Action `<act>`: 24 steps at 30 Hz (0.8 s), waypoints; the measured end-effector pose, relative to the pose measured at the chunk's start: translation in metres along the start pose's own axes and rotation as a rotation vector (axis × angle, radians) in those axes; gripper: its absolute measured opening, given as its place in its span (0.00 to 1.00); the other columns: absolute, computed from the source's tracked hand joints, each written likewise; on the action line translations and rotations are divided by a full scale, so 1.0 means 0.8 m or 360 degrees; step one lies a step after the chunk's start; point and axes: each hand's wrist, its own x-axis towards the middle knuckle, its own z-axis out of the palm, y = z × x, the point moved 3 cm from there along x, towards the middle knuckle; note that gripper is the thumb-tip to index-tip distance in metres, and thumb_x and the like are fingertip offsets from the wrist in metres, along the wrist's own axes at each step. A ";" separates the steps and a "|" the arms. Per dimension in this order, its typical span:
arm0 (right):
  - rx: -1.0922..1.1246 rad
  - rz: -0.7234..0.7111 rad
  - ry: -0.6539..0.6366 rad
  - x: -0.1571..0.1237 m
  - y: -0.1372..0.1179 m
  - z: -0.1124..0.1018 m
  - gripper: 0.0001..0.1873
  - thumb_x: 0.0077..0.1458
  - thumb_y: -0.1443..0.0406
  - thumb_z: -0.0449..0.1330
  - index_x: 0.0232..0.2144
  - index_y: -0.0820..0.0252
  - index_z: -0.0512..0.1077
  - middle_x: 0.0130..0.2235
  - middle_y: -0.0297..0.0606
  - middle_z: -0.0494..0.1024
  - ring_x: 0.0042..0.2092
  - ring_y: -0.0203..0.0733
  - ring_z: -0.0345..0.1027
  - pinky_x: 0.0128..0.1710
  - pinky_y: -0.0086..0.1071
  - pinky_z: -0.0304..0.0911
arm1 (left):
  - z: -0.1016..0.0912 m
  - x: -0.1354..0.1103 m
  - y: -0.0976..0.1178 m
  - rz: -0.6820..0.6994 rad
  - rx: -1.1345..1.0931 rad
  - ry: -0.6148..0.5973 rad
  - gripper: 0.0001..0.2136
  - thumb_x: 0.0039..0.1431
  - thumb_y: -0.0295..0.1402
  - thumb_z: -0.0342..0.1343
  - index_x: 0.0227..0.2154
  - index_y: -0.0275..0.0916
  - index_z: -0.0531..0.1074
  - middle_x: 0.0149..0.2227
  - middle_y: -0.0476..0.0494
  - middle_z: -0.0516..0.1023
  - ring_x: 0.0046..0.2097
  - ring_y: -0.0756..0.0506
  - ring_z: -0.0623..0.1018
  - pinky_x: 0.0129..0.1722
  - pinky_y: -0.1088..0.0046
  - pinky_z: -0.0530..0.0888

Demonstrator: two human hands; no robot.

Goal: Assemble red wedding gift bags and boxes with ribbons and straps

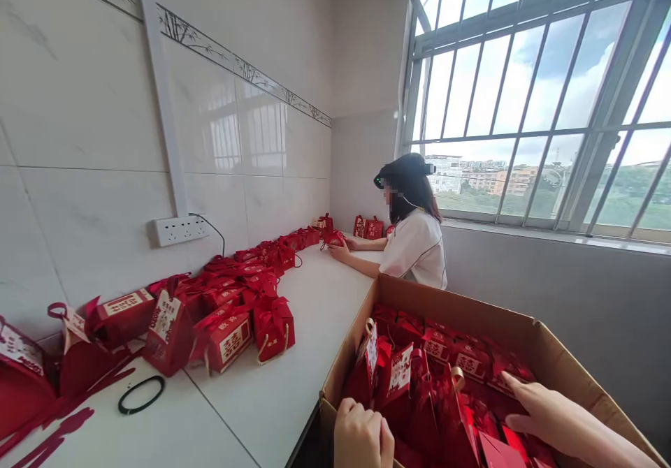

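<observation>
A large cardboard box (451, 295) stands in front of me, filled with red gift boxes (398, 377) bearing cream labels and ribbons. My left hand (363, 432) is closed over the box's near left rim, its fingers curled. Over the gift boxes on the right side reaches my right hand (539, 412), with index finger stretched out and thumb apart. Its fingertips are close to a labelled gift box (470, 362); whether they touch cannot be made out. Nothing is visibly held in that hand.
Many more red gift boxes (228, 342) line the white table (309, 328) along the tiled wall. A black hair tie (141, 395) lies at the front left. Across the table, a co-worker (414, 244) in a white shirt handles a red gift box (335, 239). A barred window is at right.
</observation>
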 end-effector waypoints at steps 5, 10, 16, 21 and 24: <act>0.1004 -0.0585 0.0359 -0.021 -0.206 -0.099 0.44 0.51 0.58 0.59 0.64 0.47 0.41 0.30 0.32 0.71 0.20 0.37 0.61 0.22 0.32 0.63 | -0.007 0.007 0.004 -0.0016 -0.0094 -0.0074 0.11 0.50 0.23 0.46 0.16 0.40 0.63 0.16 0.45 0.70 0.22 0.46 0.70 0.29 0.63 0.68; 0.1795 -0.0674 0.0629 0.021 -0.328 -0.140 0.47 0.52 0.60 0.59 0.64 0.47 0.33 0.30 0.28 0.65 0.21 0.31 0.58 0.19 0.27 0.59 | -0.062 0.008 -0.008 -0.0058 -0.0291 -0.0232 0.12 0.53 0.25 0.47 0.40 0.38 0.70 0.37 0.41 0.78 0.41 0.42 0.76 0.41 0.63 0.74; 0.2328 -0.0698 0.0772 0.032 -0.392 -0.130 0.35 0.52 0.62 0.57 0.60 0.43 0.48 0.30 0.26 0.61 0.20 0.27 0.53 0.20 0.23 0.56 | -0.127 -0.016 -0.059 -0.0082 0.0211 -0.0203 0.20 0.53 0.23 0.47 0.49 0.38 0.66 0.48 0.40 0.76 0.52 0.42 0.74 0.48 0.62 0.74; 0.1611 -0.1320 -0.0468 -0.035 -0.476 -0.020 0.12 0.54 0.62 0.52 0.36 0.58 0.75 0.20 0.30 0.65 0.21 0.32 0.58 0.21 0.28 0.55 | -0.166 -0.052 -0.105 -0.0057 0.0448 -0.0180 0.17 0.49 0.22 0.47 0.40 0.43 0.72 0.45 0.44 0.78 0.49 0.41 0.76 0.44 0.65 0.76; 0.1474 -0.1449 -0.0570 -0.064 -0.508 0.032 0.14 0.50 0.65 0.54 0.39 0.51 0.74 0.21 0.28 0.67 0.22 0.33 0.60 0.23 0.29 0.57 | -0.185 -0.069 -0.133 -0.0220 0.0549 -0.0004 0.14 0.51 0.25 0.47 0.37 0.41 0.73 0.41 0.42 0.80 0.44 0.41 0.79 0.38 0.65 0.77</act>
